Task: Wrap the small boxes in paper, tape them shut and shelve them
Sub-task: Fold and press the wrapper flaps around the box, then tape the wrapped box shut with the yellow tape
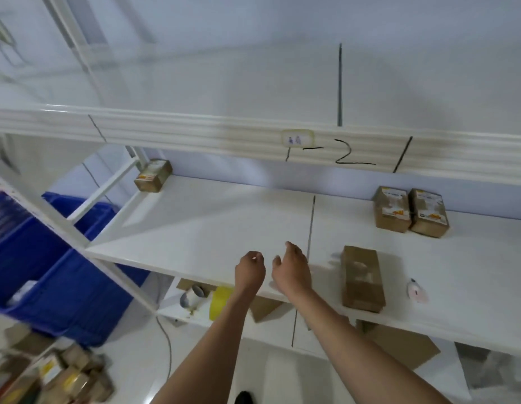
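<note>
A brown paper-wrapped box [362, 277] lies on the white shelf [209, 225], right of my hands. Two more wrapped boxes [410, 212] stand side by side at the back right, and another wrapped box [153, 176] sits at the back left corner. My left hand [249, 271] hovers over the shelf's front edge with fingers loosely curled, holding nothing. My right hand [291, 269] is beside it, fingers relaxed and empty, a hand's width left of the near box.
A small pink-white object [417, 291] lies on the shelf right of the near box. Tape rolls [193, 297] and a yellow roll [220, 301] sit on the lower shelf. Blue bins [49, 272] stand left; loose boxes [69, 377] fill a carton at bottom left.
</note>
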Demonstrator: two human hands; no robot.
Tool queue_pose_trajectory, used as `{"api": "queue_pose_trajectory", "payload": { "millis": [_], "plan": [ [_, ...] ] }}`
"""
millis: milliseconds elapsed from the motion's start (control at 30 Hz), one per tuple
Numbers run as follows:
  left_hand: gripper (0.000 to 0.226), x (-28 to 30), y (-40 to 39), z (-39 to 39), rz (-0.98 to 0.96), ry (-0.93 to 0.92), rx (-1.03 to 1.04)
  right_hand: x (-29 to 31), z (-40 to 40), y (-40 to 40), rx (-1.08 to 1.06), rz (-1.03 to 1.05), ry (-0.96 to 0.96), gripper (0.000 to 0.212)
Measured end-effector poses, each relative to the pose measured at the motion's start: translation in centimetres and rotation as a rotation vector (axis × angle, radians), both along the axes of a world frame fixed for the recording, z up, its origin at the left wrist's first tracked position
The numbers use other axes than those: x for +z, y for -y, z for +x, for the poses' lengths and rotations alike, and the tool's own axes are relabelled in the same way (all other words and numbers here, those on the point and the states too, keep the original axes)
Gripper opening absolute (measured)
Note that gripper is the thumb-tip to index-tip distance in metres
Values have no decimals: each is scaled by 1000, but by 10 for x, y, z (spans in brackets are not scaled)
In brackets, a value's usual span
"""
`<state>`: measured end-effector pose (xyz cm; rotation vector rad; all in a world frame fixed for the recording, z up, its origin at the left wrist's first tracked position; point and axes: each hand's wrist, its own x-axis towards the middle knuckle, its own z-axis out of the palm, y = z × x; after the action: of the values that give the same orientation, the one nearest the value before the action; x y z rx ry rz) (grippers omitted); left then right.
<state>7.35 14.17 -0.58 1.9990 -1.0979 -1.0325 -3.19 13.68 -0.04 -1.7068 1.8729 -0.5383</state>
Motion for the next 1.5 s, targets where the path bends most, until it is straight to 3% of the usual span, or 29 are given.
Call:
{"api": "queue_pose_trajectory", "payload": {
  "millis": [167, 333, 433, 500, 600, 800, 900, 1000, 1100, 1233, 1500],
  "plan": [
    [33, -17, -11, 73, 42, -33, 40, -12, 81, -3, 30, 126, 68, 51],
    [22, -42, -15, 126, 137, -74, 95, -26, 120, -13, -150, 245, 135, 26],
    [38, -56, -16, 143, 291, -146, 20, -27, 124, -19, -296, 409, 171, 30],
    [50, -62, -15, 150, 399, -206, -57, -30, 124, -21, -397, 503, 267, 34],
    [51, -66, -15, 154, 515, -305, -161, -38, 124, -20, -534, 644, 512, 28],
    [47, -66, -13, 154, 520, -356, -201, -42, 129, -20, -637, 702, 767, 19],
    [38, -61, -10, 157, 509, -324, -253, -44, 135, -19, -635, 720, 826, 29],
    [28, -58, -6, 160, 519, -306, -311, -47, 138, -14, -666, 721, 836, 33],
    [23, -58, -6, 161, 544, -410, -271, -46, 140, -9, -730, 682, 843, 32],
    [23, -58, -8, 164, 577, -573, -220, -47, 144, -4, -750, 617, 732, 35],
    [28, -52, -6, 168, 646, -691, -162, -40, 149, 2, -627, 511, 403, 20]
  ]
}}
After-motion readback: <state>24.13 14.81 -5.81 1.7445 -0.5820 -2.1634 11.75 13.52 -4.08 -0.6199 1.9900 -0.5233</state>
